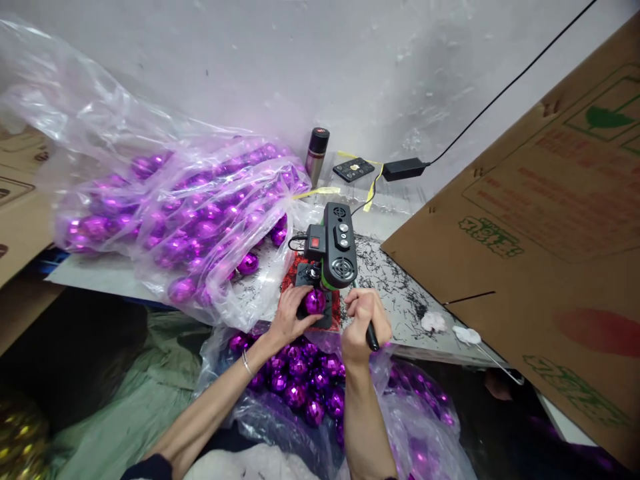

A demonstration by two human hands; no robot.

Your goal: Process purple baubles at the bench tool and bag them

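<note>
My left hand (289, 313) is closed on a purple faceted ball (315, 301), holding it under a small black machine (334, 248) on the table edge. My right hand (366, 320) is wrapped round a black handle (372, 339) beside the machine. A clear bag of several purple balls (305, 387) lies just below both hands, in front of me.
A large clear plastic bag full of purple balls (190, 220) lies on the table at left. A big cardboard box (545, 227) leans in at right. A dark cylinder (317, 155), a small black device (353, 169) and a power adapter (403, 169) sit by the wall. Black scraps (395, 293) litter the tabletop.
</note>
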